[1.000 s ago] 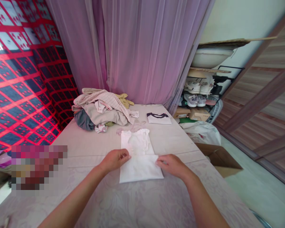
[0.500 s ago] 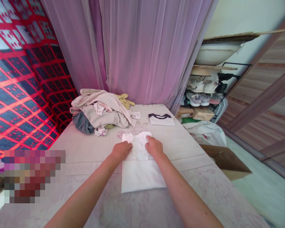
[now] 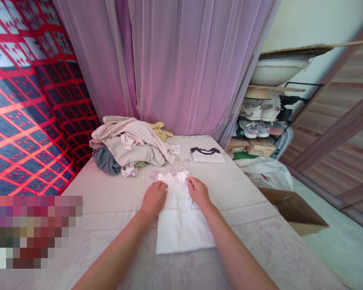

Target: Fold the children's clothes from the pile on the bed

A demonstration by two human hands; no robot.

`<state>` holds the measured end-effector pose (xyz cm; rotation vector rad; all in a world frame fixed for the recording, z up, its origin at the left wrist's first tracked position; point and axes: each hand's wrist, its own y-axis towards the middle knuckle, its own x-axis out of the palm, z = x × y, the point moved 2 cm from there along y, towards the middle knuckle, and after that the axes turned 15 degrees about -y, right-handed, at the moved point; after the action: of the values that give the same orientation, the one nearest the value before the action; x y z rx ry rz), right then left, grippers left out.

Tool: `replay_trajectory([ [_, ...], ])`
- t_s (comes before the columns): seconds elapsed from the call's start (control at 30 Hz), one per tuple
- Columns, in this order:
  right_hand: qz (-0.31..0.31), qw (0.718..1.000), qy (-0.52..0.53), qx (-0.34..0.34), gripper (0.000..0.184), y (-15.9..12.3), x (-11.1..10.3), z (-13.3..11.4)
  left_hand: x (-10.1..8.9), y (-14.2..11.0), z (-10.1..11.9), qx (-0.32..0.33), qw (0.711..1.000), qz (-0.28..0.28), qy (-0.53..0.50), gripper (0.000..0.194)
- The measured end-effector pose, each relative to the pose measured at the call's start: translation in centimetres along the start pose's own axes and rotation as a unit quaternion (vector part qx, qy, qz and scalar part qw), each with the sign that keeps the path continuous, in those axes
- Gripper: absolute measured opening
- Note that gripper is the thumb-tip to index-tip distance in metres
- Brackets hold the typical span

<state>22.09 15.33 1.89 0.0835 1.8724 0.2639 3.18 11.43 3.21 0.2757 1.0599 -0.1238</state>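
A small white top [image 3: 183,229] lies on the bed in front of me, its lower part flat and its upper end narrow, folded in and crumpled. At its left edge, near the top, my left hand [image 3: 156,195] rests with fingers bent together on the cloth; the fingertips are partly hidden. My right hand [image 3: 199,191] pinches the opposite upper edge between thumb and fingers. Beyond, to the right, lies a folded white shirt with a dark collar [image 3: 207,155].
A heap of clothes [image 3: 133,145] is at the back left of the bed [image 3: 115,197]. Purple curtains [image 3: 181,68] hang behind it. Right of the bed are an open cardboard box [image 3: 293,209], a plastic bag [image 3: 266,173] and a shoe rack [image 3: 255,117]. A red checked cloth [image 3: 33,104] hangs left.
My hands have shifted slightly on the upper part of the white top, and its cloth is more wrinkled there. The whole view has tilted a little, so things appear lower.
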Motion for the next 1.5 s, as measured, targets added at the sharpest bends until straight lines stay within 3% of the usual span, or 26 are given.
replay_trajectory([
  [0.17, -0.025, 0.998, -0.060, 0.018, 0.028, 1.4, -0.2, 0.5, -0.2, 1.1, -2.6, -0.010, 0.998, 0.064, -0.018, 0.033],
  [0.37, -0.070, 0.993, -0.087, -0.040, 0.024, 1.4, 0.5, -0.9, -1.0, 4.4, -4.9, -0.082, 0.996, 0.011, -0.029, 0.036],
  [0.6, -0.144, 0.987, -0.057, -0.040, 0.031, 3.3, 0.4, 0.3, -1.5, 6.8, -4.6, -0.122, 0.993, -0.001, -0.004, 0.020],
  [0.73, -0.152, 0.987, -0.053, -0.027, 0.030, 4.1, 0.3, 0.7, -1.2, 6.3, -3.7, -0.088, 0.996, 0.006, 0.010, 0.027],
  [0.87, -0.115, 0.990, -0.080, 0.007, 0.026, 4.2, 0.3, 0.3, 0.0, 5.3, -2.6, 0.016, 0.999, 0.035, -0.012, 0.036],
  [0.97, -0.084, 0.990, -0.116, 0.015, 0.028, 4.1, 0.5, 0.2, 2.1, 4.5, -1.8, 0.087, 0.995, -0.007, -0.039, 0.041],
  [1.13, -0.037, 0.985, -0.155, -0.060, 0.033, 4.0, 1.1, 0.2, 4.1, 3.2, -1.0, 0.103, 0.992, -0.065, -0.017, 0.060],
  [1.3, -0.046, 0.992, -0.119, -0.017, 0.054, 4.7, 1.3, 1.2, 3.4, 2.9, 0.2, 0.133, 0.986, -0.102, 0.001, 0.052],
  [1.5, -0.054, 0.994, -0.090, 0.033, 0.024, 6.2, 1.3, 2.6, 3.4, 2.9, 0.7, 0.133, 0.984, -0.115, 0.006, 0.045],
])
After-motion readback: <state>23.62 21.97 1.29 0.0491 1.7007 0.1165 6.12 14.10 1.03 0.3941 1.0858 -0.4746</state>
